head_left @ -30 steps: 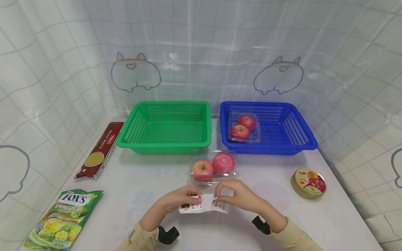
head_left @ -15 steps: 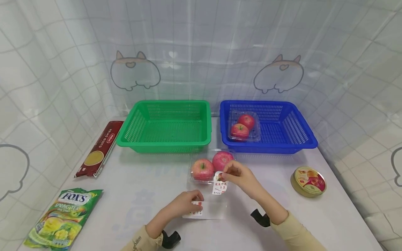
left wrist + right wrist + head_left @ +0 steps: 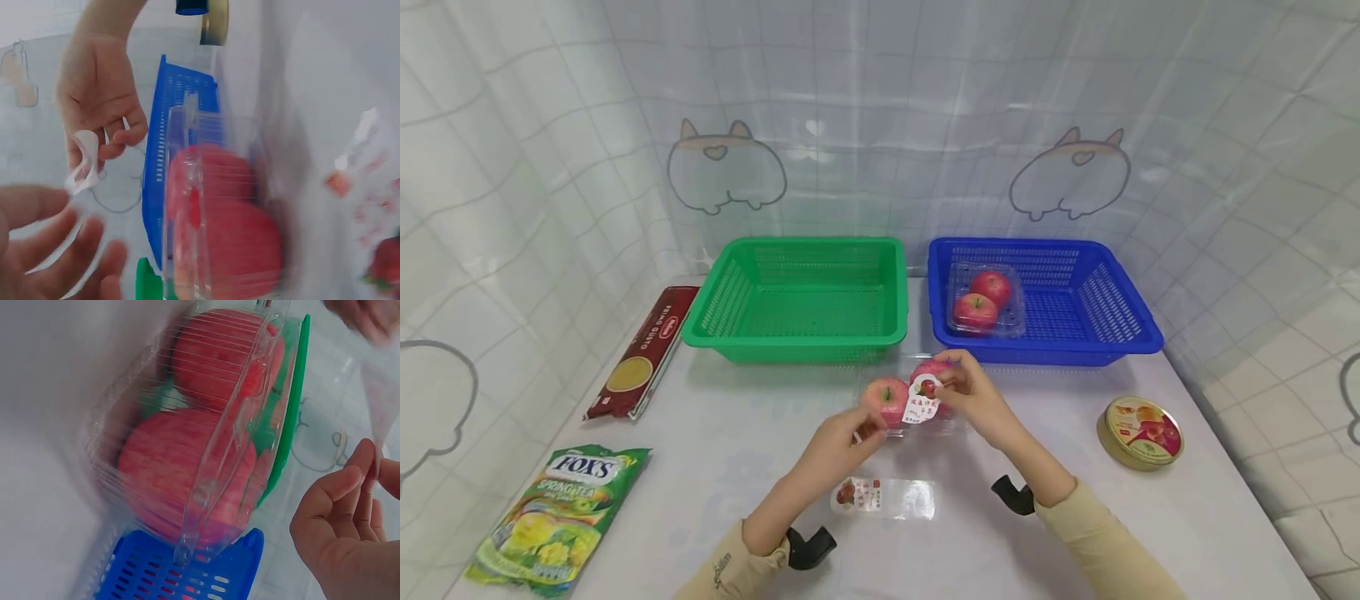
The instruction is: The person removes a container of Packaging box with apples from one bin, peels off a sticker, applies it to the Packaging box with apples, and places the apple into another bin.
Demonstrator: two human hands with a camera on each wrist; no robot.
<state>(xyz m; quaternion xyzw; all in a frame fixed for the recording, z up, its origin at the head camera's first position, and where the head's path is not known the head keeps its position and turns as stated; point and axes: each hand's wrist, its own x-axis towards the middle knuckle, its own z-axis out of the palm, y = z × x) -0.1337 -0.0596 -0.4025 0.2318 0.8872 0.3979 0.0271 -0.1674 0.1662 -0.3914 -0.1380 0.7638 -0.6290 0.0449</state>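
Note:
My right hand [image 3: 973, 396] pinches the upper end of a white apple sticker [image 3: 920, 404] printed with red characters. The sticker hangs over a clear plastic box [image 3: 206, 481] holding two red apples [image 3: 886, 396]; in the right wrist view the sticker is apart from the lid. Close to the sticker's lower left edge is my left hand [image 3: 838, 450], its fingers loosely bent with nothing between them; they look blurred in the left wrist view [image 3: 62, 250]. On the table in front of the box lies the backing strip [image 3: 910, 498], with another apple sticker [image 3: 856, 494] at its left end.
Behind the box stand a green basket [image 3: 797, 342] and a blue basket [image 3: 1075, 342], which holds another apple box [image 3: 985, 304]. A red pasta pack [image 3: 643, 358] and a green candy bag [image 3: 561, 517] lie left. A round gold tin [image 3: 1141, 433] sits right.
The right hand has peeled the sticker off the strip and moved it forward over the apple box. My left hand has let go of the strip and moved up toward the sticker.

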